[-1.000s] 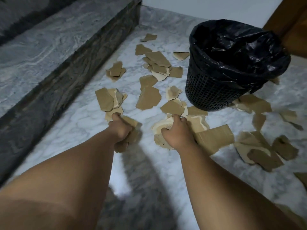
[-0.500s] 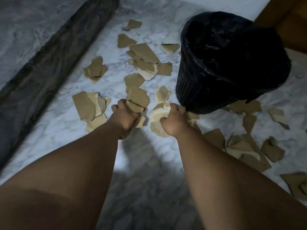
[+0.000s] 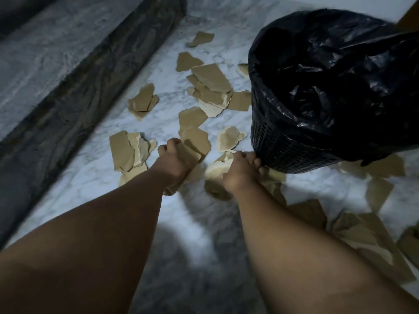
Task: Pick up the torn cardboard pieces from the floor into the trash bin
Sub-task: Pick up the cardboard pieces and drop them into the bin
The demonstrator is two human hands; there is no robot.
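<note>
Head: left hand grips cardboard pieces; right hand too.

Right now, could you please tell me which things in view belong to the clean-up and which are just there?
Job: cardboard pieces, some loose, some gripped in the left hand and right hand; bin with black liner.
Just there: stone step; marble floor; wooden panel.

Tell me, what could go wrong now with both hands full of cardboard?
Loose torn brown cardboard pieces could slip from the left hand or right hand while lifting. The crumpled black plastic liner drapes loosely over the black mesh trash bin, so pieces might catch or slide off. Scraps at the bin's base may be missed.
</note>
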